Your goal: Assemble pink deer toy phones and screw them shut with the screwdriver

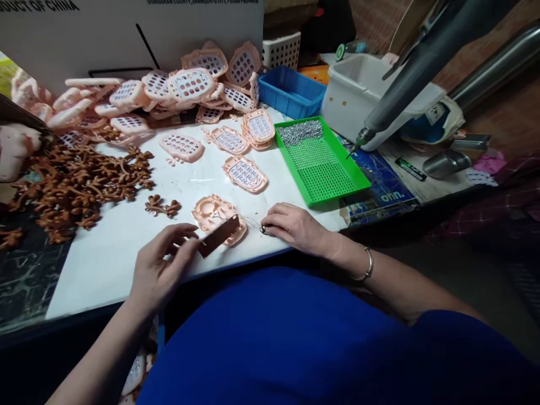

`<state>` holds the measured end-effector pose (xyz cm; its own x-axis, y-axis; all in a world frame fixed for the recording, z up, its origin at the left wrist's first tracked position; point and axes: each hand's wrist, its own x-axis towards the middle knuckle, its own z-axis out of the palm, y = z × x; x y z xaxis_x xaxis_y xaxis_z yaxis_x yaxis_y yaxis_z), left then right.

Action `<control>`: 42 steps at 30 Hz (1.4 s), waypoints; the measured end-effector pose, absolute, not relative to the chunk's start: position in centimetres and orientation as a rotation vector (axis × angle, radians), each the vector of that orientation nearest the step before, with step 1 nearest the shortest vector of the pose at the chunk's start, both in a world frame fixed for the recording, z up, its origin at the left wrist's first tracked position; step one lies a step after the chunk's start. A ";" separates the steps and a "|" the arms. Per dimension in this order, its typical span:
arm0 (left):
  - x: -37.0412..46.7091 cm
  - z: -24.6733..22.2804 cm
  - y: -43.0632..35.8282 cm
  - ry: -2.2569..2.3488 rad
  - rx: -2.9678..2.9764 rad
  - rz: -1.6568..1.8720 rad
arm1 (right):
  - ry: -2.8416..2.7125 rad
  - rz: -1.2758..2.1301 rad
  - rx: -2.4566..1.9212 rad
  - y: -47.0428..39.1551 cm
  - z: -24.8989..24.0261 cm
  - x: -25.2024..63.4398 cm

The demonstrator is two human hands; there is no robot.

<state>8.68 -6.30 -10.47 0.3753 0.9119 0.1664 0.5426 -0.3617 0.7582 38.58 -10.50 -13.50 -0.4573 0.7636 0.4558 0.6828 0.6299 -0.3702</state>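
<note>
Between thumb and fingers, my left hand (166, 261) holds a brown circuit board (220, 235) by its near left end, tilted over a pink plastic shell (210, 209). Thin wires run from the board to a small round dark part, perhaps a speaker (263, 229), pinched in the fingertips of my right hand (295, 228). The shell lies on the white tabletop with its moulded inner side up, partly hidden by the board. Just behind it is another pink shell with a keypad (244, 173). A small brown branched plastic piece (162, 206) lies to the left.
A heap of brown plastic pieces (84, 185) covers the left side. Pink shells (192, 84) pile up at the back. A green tray (320, 163) of screws stands right, with an electric screwdriver (396, 84) hanging over it. Behind are a blue bin (291, 90) and a white tub (350, 90).
</note>
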 end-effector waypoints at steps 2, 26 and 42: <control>8.9 -10.7 -6.3 1.151 2.115 0.719 | -2.256 0.181 -1.133 -10.4 -13.4 38.6; 6.9 -8.6 -3.2 0.688 2.412 0.598 | -2.308 -0.243 -0.724 -9.7 -10.1 37.4; 9.2 -13.2 -10.7 0.963 2.376 0.933 | -2.493 -0.030 -1.129 -7.7 -13.0 38.4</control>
